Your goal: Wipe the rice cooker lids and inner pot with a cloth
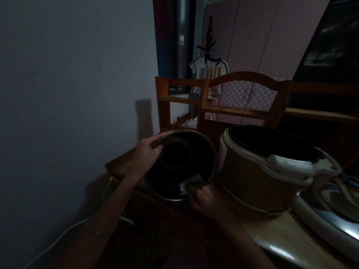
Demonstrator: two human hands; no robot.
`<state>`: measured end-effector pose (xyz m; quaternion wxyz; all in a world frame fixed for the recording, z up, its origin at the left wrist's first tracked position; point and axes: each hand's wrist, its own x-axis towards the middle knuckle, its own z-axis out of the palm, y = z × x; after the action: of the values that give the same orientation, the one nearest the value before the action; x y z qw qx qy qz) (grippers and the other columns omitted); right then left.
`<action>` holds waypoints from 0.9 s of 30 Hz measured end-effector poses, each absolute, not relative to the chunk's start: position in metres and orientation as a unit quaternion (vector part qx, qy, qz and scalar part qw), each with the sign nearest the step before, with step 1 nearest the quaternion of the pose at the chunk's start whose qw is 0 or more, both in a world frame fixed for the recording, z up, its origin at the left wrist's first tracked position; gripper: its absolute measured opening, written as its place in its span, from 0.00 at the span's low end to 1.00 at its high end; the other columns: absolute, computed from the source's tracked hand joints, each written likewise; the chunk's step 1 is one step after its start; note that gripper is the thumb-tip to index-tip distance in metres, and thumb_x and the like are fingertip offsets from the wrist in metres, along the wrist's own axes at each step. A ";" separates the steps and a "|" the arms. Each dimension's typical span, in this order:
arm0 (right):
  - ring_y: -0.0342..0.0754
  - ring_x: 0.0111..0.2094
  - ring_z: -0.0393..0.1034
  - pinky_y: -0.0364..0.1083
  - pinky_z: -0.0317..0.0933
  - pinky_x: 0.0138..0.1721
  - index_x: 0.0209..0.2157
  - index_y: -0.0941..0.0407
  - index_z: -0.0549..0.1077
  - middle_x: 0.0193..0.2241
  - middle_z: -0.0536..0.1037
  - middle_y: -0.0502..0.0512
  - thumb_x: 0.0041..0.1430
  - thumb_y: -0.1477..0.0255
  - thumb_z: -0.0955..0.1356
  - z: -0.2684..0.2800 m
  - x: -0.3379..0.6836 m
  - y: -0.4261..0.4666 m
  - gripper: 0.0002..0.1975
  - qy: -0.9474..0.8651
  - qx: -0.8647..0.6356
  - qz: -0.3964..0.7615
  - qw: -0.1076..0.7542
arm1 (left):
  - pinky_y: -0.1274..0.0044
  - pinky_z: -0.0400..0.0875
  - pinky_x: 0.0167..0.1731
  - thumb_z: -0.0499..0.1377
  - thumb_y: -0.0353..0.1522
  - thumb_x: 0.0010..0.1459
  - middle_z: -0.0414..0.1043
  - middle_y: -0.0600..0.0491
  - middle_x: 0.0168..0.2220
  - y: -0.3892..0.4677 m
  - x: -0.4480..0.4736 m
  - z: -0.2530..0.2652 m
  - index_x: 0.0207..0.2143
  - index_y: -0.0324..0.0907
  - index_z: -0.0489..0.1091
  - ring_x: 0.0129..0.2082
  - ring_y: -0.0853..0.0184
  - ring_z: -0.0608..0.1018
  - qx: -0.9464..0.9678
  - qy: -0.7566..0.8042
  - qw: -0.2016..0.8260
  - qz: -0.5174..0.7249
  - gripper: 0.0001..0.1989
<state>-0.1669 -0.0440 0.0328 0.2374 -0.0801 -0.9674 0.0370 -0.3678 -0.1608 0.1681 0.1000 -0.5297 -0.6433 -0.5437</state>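
Observation:
A round dark inner pot (193,156) with a thin shiny rim is tilted so its inside faces me at the table's near edge. My left hand (146,154) grips its left rim, thumb inside and the fingers behind. My right hand (203,197) is at the lower right of the pot, its fingers closed on a pale, crumpled wipe (191,182) against the inner wall. Low light hides the wipe's exact material. Just to the right stands a yellowish-green electric cooker (251,178) with white handles and a dark interior.
A silver-topped lid (332,215) lies on the table (279,235) right of the cooker. Behind runs a wooden shelf frame (241,112). A plain wall (61,78) closes off the left, and a white cable (60,237) hangs below the table.

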 end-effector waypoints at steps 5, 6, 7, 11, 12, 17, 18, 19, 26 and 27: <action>0.48 0.31 0.69 0.46 0.56 0.35 0.39 0.56 0.75 0.28 0.76 0.55 0.61 0.74 0.63 0.042 -0.167 -0.044 0.09 -0.965 -0.073 0.056 0.247 | 0.71 0.68 0.55 0.52 0.23 0.50 0.77 0.58 0.48 -0.157 -0.378 0.168 0.49 0.45 0.75 0.50 0.64 0.77 -0.510 -0.651 0.097 -0.554 0.25; 0.48 0.32 0.68 0.46 0.57 0.35 0.37 0.57 0.74 0.28 0.75 0.55 0.60 0.74 0.63 0.043 -0.167 -0.044 0.08 -0.964 -0.070 0.059 0.249 | 0.71 0.68 0.55 0.52 0.23 0.50 0.77 0.57 0.48 -0.157 -0.380 0.168 0.49 0.45 0.75 0.49 0.64 0.77 -0.509 -0.652 0.097 -0.554 0.24; 0.48 0.32 0.68 0.46 0.57 0.36 0.36 0.57 0.74 0.28 0.75 0.55 0.60 0.75 0.63 0.044 -0.167 -0.044 0.08 -0.964 -0.066 0.062 0.249 | 0.71 0.68 0.55 0.52 0.23 0.50 0.77 0.57 0.48 -0.156 -0.382 0.168 0.48 0.44 0.75 0.49 0.64 0.77 -0.507 -0.653 0.098 -0.554 0.24; 0.47 0.32 0.67 0.46 0.57 0.36 0.34 0.56 0.73 0.28 0.75 0.54 0.60 0.75 0.63 0.047 -0.167 -0.044 0.07 -0.964 -0.052 0.070 0.251 | 0.71 0.69 0.54 0.52 0.23 0.49 0.78 0.56 0.47 -0.156 -0.384 0.168 0.48 0.43 0.75 0.47 0.63 0.78 -0.509 -0.652 0.103 -0.552 0.24; 0.47 0.32 0.67 0.46 0.57 0.36 0.34 0.56 0.72 0.28 0.74 0.54 0.60 0.75 0.63 0.048 -0.167 -0.044 0.06 -0.963 -0.052 0.072 0.253 | 0.71 0.69 0.54 0.52 0.23 0.49 0.78 0.56 0.47 -0.155 -0.384 0.168 0.48 0.43 0.75 0.47 0.64 0.78 -0.511 -0.651 0.104 -0.551 0.24; 0.47 0.32 0.67 0.45 0.57 0.35 0.34 0.57 0.72 0.28 0.74 0.54 0.59 0.75 0.64 0.048 -0.165 -0.046 0.05 -0.961 -0.060 0.082 0.258 | 0.71 0.68 0.55 0.52 0.22 0.49 0.77 0.57 0.48 -0.155 -0.382 0.168 0.48 0.44 0.75 0.49 0.64 0.77 -0.518 -0.648 0.101 -0.549 0.26; 0.47 0.32 0.67 0.45 0.57 0.35 0.35 0.57 0.72 0.28 0.74 0.54 0.59 0.74 0.64 0.048 -0.165 -0.047 0.05 -0.961 -0.063 0.084 0.258 | 0.71 0.68 0.55 0.52 0.22 0.49 0.77 0.58 0.48 -0.155 -0.382 0.168 0.49 0.44 0.75 0.50 0.64 0.77 -0.520 -0.647 0.100 -0.549 0.26; 0.47 0.32 0.67 0.45 0.57 0.34 0.35 0.57 0.72 0.28 0.74 0.54 0.59 0.74 0.64 0.048 -0.164 -0.047 0.05 -0.961 -0.066 0.085 0.256 | 0.71 0.68 0.55 0.52 0.22 0.49 0.77 0.58 0.48 -0.154 -0.381 0.169 0.49 0.45 0.75 0.50 0.64 0.77 -0.521 -0.646 0.100 -0.548 0.26; 0.48 0.33 0.68 0.45 0.57 0.35 0.38 0.56 0.73 0.30 0.75 0.55 0.62 0.72 0.63 0.049 -0.161 -0.050 0.07 -0.963 -0.070 0.087 0.245 | 0.71 0.69 0.54 0.52 0.21 0.49 0.77 0.58 0.48 -0.154 -0.378 0.172 0.48 0.45 0.75 0.48 0.64 0.78 -0.526 -0.646 0.102 -0.544 0.26; 0.48 0.33 0.68 0.45 0.57 0.34 0.39 0.56 0.73 0.30 0.75 0.55 0.62 0.72 0.63 0.049 -0.161 -0.051 0.08 -0.963 -0.071 0.086 0.244 | 0.71 0.69 0.54 0.52 0.21 0.48 0.78 0.58 0.47 -0.153 -0.378 0.172 0.48 0.45 0.76 0.48 0.64 0.78 -0.525 -0.647 0.101 -0.544 0.26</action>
<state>-0.1612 -0.0505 0.0487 0.2440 -0.0710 -0.9633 0.0863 -0.3782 -0.1535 0.1721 0.1010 -0.5248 -0.6469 -0.5440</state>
